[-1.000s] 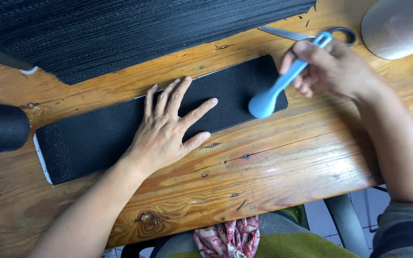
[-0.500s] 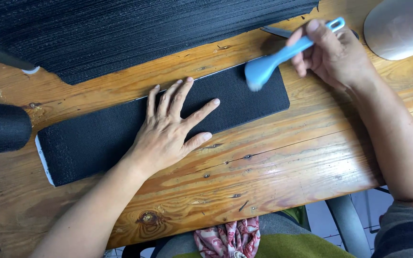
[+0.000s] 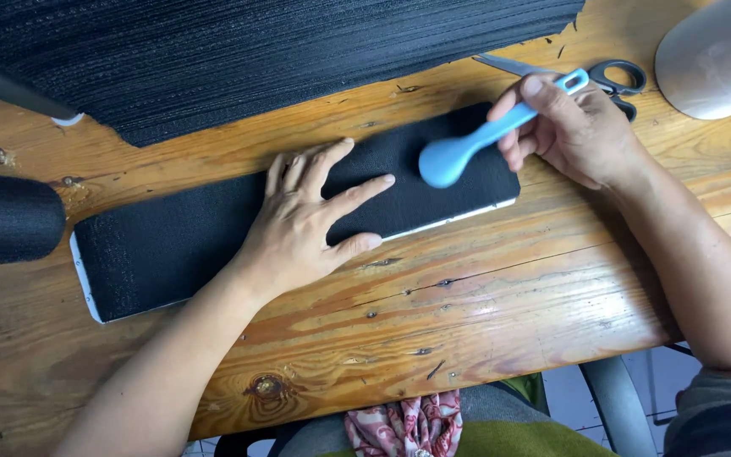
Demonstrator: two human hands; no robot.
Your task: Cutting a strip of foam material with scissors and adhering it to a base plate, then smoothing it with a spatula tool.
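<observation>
Head view strip: black strip (image 3: 213,245) lay on wooden table (image 3: 484,313)
Left hand (image 3: 302,224): spread wide, flat on strip's middle
Right hand (image 3: 577,127): gripped blue brush (image 3: 475,144) over strip's right end
Scissors (image 3: 594,76): beyond that end

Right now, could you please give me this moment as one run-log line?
left hand: flat on black strip | right hand: holds blue brush over strip's right end | scissors: behind right hand

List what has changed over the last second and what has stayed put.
The right hand swung the blue brush up toward the strip's far edge, then back down onto the black strip near its right end. The left hand stayed flat on the strip; the scissors did not move.
</observation>
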